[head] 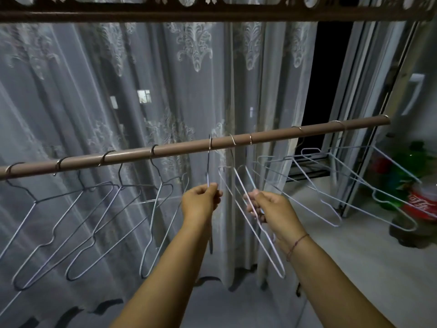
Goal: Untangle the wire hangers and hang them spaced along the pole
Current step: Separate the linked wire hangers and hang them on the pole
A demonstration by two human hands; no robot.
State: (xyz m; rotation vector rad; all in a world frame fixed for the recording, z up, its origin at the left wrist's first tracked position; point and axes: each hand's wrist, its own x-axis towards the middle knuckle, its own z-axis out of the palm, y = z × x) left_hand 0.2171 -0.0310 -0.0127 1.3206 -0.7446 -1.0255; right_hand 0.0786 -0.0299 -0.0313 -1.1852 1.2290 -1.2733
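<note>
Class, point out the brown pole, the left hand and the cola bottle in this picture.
brown pole (189, 147): head view, bare stretch mid-pole.
left hand (201, 200): head view, back of hand.
cola bottle (423, 204): head view, red label.

Thin coated wire hangers (260, 223) – matt brown pole (184, 147) – sheer embroidered curtain (118, 91).

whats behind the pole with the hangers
Behind the pole hangs a sheer patterned curtain. Through a gap at right, only darkness shows. Lit windows show faintly through it; the rest stays veiled.

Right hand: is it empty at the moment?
No, the right hand is closed around the wires of a hanger whose hook sits on the pole.
</note>
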